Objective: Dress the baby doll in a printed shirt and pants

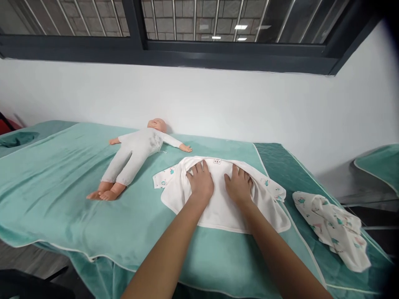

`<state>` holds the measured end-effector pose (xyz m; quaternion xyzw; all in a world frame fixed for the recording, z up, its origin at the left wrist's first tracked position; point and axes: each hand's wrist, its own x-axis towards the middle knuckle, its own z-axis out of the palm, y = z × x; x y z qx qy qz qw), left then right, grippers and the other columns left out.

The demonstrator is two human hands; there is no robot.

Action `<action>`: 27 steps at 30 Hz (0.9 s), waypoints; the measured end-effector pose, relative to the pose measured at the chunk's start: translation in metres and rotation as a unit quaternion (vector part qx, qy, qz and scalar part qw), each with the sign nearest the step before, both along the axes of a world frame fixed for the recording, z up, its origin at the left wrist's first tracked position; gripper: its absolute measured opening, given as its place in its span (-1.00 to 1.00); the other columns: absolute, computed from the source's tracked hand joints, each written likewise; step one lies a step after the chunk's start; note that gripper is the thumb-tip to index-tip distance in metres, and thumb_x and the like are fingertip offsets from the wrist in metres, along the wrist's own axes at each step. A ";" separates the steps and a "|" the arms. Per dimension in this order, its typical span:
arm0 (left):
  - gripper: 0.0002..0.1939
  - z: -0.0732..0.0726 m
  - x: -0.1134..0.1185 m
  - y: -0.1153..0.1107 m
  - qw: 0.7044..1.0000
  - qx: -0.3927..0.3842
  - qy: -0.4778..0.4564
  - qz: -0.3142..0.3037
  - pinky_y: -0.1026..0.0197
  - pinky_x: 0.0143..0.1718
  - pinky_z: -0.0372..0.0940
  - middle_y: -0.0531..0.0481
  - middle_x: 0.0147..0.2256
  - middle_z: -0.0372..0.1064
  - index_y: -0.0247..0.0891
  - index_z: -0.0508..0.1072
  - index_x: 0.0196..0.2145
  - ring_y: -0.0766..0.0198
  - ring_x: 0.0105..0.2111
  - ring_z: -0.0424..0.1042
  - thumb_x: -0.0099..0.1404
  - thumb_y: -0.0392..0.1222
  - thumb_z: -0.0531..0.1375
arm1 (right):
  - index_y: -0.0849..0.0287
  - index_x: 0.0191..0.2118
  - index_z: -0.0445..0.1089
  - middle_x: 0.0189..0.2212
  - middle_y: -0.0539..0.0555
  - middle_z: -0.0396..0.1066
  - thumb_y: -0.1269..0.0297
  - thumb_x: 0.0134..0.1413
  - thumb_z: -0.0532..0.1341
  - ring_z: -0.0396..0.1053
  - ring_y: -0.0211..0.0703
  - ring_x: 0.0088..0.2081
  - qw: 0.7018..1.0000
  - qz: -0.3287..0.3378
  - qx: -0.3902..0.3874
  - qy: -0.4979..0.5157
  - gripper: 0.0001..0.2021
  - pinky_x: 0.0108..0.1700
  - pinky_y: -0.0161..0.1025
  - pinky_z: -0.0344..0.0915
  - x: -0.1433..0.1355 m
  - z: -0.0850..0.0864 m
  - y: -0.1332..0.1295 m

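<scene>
A white baby shirt [222, 199] lies spread on the green sheet, its front laid apart so the plain inside and neck label show. Its sleeves, printed with small green figures, stretch to both sides. My left hand [202, 182] rests on the left part of the shirt, fingers extended over the cloth. On the right part lies my right hand [239, 187], its fingers stretched out and partly under the folded edge. Left of the shirt, a baby doll [137, 151] in a white bodysuit lies on its back, arms out, head toward the wall.
A crumpled printed baby garment [335, 228] lies at the right on the darker green cover [280, 166]. The green sheet [62, 199] hangs over the front edge. Behind stands a white wall [187, 97] below a dark-framed window [237, 54]. Another green cloth [380, 166] is at far right.
</scene>
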<state>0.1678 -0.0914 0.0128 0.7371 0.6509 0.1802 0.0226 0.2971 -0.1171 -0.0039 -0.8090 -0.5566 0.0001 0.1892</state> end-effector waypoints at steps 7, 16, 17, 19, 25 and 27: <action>-0.42 0.002 0.006 0.030 1.000 -0.006 -0.009 0.002 -0.35 0.22 0.03 -0.34 0.29 0.12 -0.38 0.12 0.35 -0.19 0.24 0.11 0.44 -0.13 -0.08 | 0.35 0.38 0.01 0.29 0.40 0.09 0.15 0.36 -0.06 0.05 0.28 0.29 1.000 0.013 0.004 -0.010 -0.41 0.22 0.14 0.11 0.007 -0.001 0.035; -0.42 -0.009 0.017 0.074 1.000 0.005 0.007 -0.006 -0.30 0.22 0.05 -0.34 0.29 0.13 -0.36 0.17 0.33 -0.17 0.24 0.12 0.46 -0.07 -0.12 | 0.33 0.38 0.02 0.28 0.38 0.11 0.08 0.38 -0.07 0.07 0.31 0.28 0.999 0.024 0.004 -0.033 -0.40 0.23 0.17 0.11 0.026 -0.005 0.074; -0.41 -0.013 0.017 0.075 1.000 0.016 0.012 -0.006 -0.29 0.23 0.05 -0.34 0.29 0.14 -0.36 0.15 0.34 -0.17 0.24 0.12 0.47 -0.05 -0.14 | 0.35 0.38 0.02 0.28 0.39 0.11 0.08 0.38 -0.08 0.08 0.31 0.27 0.999 0.027 0.002 -0.035 -0.40 0.23 0.16 0.12 0.028 -0.008 0.075; -0.38 -0.020 0.017 0.076 0.999 0.044 0.018 -0.001 -0.28 0.24 0.05 -0.32 0.29 0.13 -0.36 0.11 0.37 -0.15 0.25 0.10 0.47 -0.02 -0.16 | 0.38 0.38 0.01 0.28 0.40 0.11 0.05 0.39 -0.09 0.10 0.31 0.27 0.999 0.028 -0.005 -0.037 -0.38 0.23 0.15 0.12 0.029 -0.013 0.078; -0.38 -0.022 0.020 0.074 0.997 0.074 0.029 0.024 -0.26 0.26 0.06 -0.19 0.33 0.10 -0.25 0.00 0.41 -0.08 0.27 0.07 0.48 -0.01 -0.18 | 0.39 0.39 -0.04 0.28 0.42 0.11 0.02 0.38 -0.06 0.09 0.31 0.27 0.999 0.016 0.012 -0.042 -0.34 0.25 0.11 0.10 0.029 -0.018 0.080; -0.38 -0.021 0.021 0.074 0.996 0.074 0.034 0.030 -0.27 0.25 0.06 -0.16 0.34 0.08 -0.22 -0.02 0.42 -0.09 0.28 0.06 0.48 0.01 -0.19 | 0.39 0.39 -0.05 0.28 0.43 0.10 0.01 0.37 -0.05 0.10 0.31 0.27 0.998 0.013 0.037 -0.048 -0.34 0.25 0.10 0.11 0.030 -0.018 0.079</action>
